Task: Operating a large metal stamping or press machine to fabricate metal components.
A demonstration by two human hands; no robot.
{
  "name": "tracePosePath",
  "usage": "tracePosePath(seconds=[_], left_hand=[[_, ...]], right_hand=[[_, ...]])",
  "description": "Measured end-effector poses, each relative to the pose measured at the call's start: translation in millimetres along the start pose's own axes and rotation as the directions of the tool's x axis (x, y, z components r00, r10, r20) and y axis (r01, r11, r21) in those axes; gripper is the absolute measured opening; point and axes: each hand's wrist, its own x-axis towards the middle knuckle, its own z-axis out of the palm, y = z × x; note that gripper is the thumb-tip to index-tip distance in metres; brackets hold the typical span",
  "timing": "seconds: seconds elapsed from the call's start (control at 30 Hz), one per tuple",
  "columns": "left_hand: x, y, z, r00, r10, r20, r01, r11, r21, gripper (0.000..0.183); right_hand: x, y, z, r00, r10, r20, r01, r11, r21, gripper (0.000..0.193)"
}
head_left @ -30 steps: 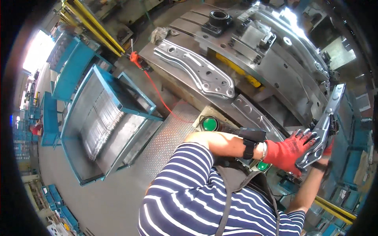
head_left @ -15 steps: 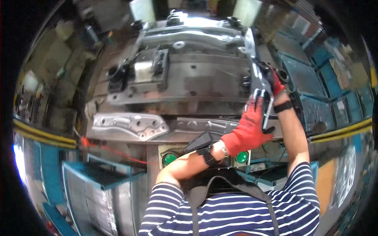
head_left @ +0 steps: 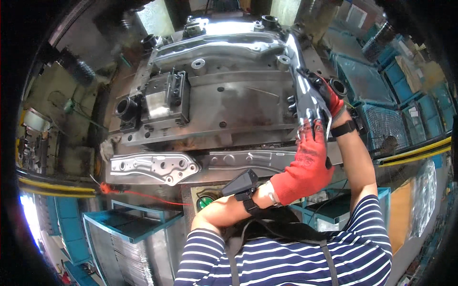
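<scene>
A long, shiny stamped metal part (head_left: 304, 90) lies along the right side of the steel die (head_left: 248, 107), its narrow end pointing away from me. My right hand (head_left: 329, 93), in a red and black glove, is closed around the part's right edge. My left hand (head_left: 310, 159), gloved in red with dark fingertips, reaches across and is closed over the part's near end. That end is partly hidden beneath the glove. Another stamped piece (head_left: 155, 166), with several holes, rests at the die's front left. Beside it lies a flatter, longer metal piece (head_left: 238, 159).
Upright black cylinders stand at the die's corners, one of them (head_left: 338, 86) close to my right hand. A raised steel block (head_left: 164, 97) sits left. A green button (head_left: 205, 202) is near my left forearm. Blue racks (head_left: 129, 224) and yellow rails (head_left: 415, 152) flank the station.
The view has shifted, bringing the die slightly left in the picture. Both hands stay on the metal part, and my left forearm and glove now cover the right green button.
</scene>
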Motion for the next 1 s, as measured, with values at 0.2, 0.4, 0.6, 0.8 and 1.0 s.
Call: tracePosePath(seconds=[0.2,0.4,0.6,0.8,1.0], left_hand=[[-25,-99,85,0.945,0.259,-0.197,-0.237,0.963,0.129,0.108],[67,-81,-61,0.944,0.266,-0.197,-0.208,0.94,0.272,0.105],[211,-186,-181,0.987,0.157,0.037,-0.009,-0.179,0.984,0.055],[266,-239,-258,0.949,-0.313,-0.034,0.201,0.519,0.831,0.057],[236,-183,-242,0.991,0.037,-0.13,0.123,0.144,0.982,0.073]], right_hand=[[2,13,20,0.962,0.158,-0.224,-0.153,0.987,0.041,0.029],[-6,-10,31,0.969,0.198,-0.149,-0.163,0.963,0.214,0.029],[-1,4,13,0.936,0.286,-0.206,-0.214,0.925,0.313,0.024],[1,17,5,0.989,0.136,-0.053,-0.126,0.979,0.164,0.026],[6,49,-30,0.997,0.047,-0.068,-0.028,0.966,0.257,0.032]])
